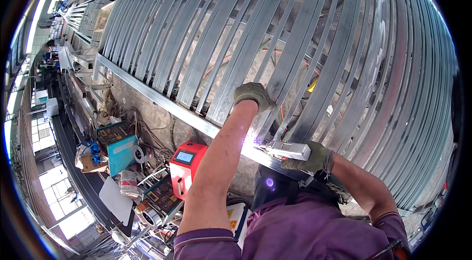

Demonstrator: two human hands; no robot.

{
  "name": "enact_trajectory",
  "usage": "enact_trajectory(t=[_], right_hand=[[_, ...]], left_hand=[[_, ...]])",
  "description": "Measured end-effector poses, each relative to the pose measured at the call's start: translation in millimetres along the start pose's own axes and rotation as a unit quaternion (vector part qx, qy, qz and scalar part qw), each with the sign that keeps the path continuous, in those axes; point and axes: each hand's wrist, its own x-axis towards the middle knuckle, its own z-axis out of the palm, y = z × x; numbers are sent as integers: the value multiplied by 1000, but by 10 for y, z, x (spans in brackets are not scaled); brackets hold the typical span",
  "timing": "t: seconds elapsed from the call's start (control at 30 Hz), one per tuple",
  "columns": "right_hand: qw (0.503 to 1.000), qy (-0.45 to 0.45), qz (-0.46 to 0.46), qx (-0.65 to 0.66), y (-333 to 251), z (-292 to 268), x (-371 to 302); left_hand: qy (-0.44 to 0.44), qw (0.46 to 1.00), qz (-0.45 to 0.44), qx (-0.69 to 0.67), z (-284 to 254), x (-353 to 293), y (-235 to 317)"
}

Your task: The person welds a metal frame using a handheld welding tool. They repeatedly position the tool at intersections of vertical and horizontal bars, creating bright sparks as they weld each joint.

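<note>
My left hand, in a grey-green work glove, is closed over one of the long flat metal bars, its fingers partly hidden. In my right hand, also gloved, is a silver, box-shaped welding gun. A bright white-violet glare burns at the gun's tip, where the bars meet the long edge rail of the frame. The glare hides the exact joint. My left forearm crosses above the rail, to the left of the glare.
Left of my arm stands a red machine with a small screen. Beyond it are a teal machine, tangled cables, a wire spool and a white sheet. A red hose runs beneath the bars.
</note>
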Motion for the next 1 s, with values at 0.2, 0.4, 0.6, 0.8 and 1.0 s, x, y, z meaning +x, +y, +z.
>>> enact_trajectory(t=[0.2, 0.4, 0.6, 0.8, 1.0], right_hand=[[999, 12, 22, -44, -161, -8, -105], [995, 26, 7, -94, -26, -23, -122], [997, 33, -5, -76, -51, -17, -164], [994, 37, 14, -100, -4, -31, -171], [992, 35, 40, -116, -53, -45, -220]], left_hand=[[-7, 1000, -4, -4, -17, -24, 2], [-5, 1000, -3, -8, 9, 1, -10], [-4, 1000, -1, -9, 17, 14, -11], [-12, 1000, -1, -7, -18, -12, 2], [1, 1000, -4, -3, -6, -4, 2]])
